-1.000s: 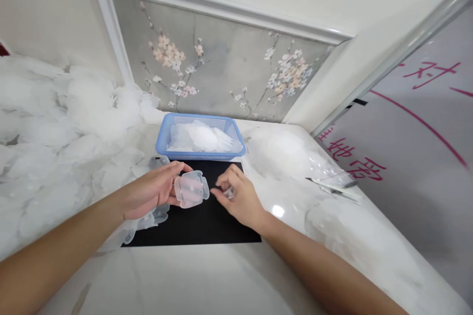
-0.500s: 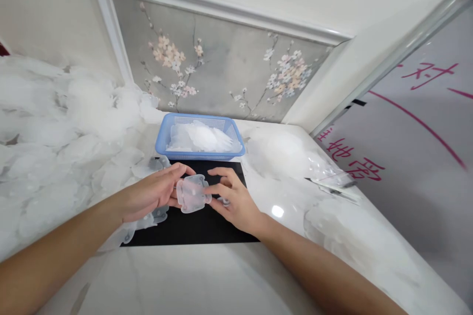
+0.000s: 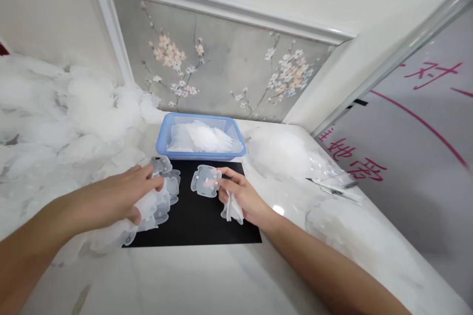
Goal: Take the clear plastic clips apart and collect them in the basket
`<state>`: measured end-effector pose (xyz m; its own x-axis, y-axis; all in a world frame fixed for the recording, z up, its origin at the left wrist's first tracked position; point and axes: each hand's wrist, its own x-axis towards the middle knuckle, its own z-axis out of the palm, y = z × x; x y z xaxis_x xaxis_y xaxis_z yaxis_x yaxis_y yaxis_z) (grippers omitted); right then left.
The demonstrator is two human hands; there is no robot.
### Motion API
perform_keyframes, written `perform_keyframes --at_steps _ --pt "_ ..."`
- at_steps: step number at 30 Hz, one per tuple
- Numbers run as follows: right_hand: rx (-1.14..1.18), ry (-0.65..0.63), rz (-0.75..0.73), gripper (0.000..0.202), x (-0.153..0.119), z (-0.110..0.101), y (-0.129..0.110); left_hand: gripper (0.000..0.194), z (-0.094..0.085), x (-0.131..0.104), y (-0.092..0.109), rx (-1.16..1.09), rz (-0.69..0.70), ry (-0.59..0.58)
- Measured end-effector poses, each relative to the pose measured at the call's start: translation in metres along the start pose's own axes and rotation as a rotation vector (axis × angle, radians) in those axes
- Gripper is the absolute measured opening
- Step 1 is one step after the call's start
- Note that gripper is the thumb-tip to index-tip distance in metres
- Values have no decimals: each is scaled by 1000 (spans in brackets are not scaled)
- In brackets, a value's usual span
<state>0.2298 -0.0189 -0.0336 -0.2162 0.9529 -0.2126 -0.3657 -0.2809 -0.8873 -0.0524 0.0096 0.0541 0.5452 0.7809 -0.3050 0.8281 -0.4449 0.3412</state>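
Note:
My right hand (image 3: 240, 194) pinches a translucent, notched plastic piece (image 3: 204, 181) above a black mat (image 3: 199, 221). Several more translucent pieces (image 3: 233, 209) are tucked in its lower fingers. My left hand (image 3: 136, 194), fingers apart and holding nothing, hovers over overlapping translucent pieces (image 3: 162, 202) at the mat's left edge. Whether its fingertips touch them I cannot tell.
Behind the mat, a blue basket (image 3: 201, 156) contains a stack of similar pieces. A large heap of them (image 3: 55, 157) covers the table's left side. Clear plastic bags (image 3: 281, 152) lie on the right, near a whiteboard (image 3: 417, 147).
My left hand has let go of the plastic piece and moved left over the pile. My right hand now has the piece and has turned, showing several others in its lower fingers.

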Motion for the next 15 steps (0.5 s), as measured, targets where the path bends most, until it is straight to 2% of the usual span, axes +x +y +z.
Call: perform_keyframes --at_steps 3,6,9,12,15 --pt "-6 -1 5 32 0 -1 0 35 -3 2 1 -7 -74 -92" --pt "-9 1 10 32 0 -1 0 26 -5 1 0 -46 -16 -86" --pt "7 9 -7 32 1 -2 -1 11 -6 7 7 -49 51 -11" --pt "6 21 -22 32 1 -3 -1 28 -4 17 21 -177 30 123" --pt "-19 44 -26 33 1 -3 -2 33 2 26 36 -415 -31 139"
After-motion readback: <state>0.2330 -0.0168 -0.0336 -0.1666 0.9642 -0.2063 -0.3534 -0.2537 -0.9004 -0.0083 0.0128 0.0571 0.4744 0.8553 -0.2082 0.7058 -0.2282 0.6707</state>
